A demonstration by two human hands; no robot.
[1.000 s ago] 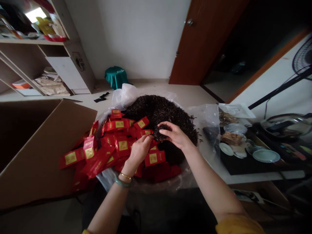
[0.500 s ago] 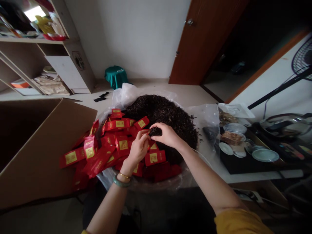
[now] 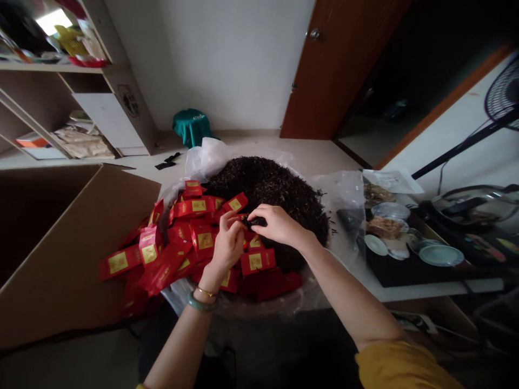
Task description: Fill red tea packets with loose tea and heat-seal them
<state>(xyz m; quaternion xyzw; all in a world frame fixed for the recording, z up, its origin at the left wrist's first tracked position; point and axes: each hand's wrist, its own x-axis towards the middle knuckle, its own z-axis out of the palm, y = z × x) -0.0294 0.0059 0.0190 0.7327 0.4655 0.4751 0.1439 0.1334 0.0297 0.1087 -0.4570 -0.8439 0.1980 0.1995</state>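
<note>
Now right hand [image 3: 279,224] nearer left hand [image 3: 227,244]

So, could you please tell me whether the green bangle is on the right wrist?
No, the green bangle circles the wrist of the left hand.

A home or small shop back room is suggested: shelves [image 3: 36,70] are seen at ten o'clock, a wooden door [image 3: 324,70] at one, and a fan [image 3: 503,92] and tea-type dishes [image 3: 441,255] toward three.
</note>
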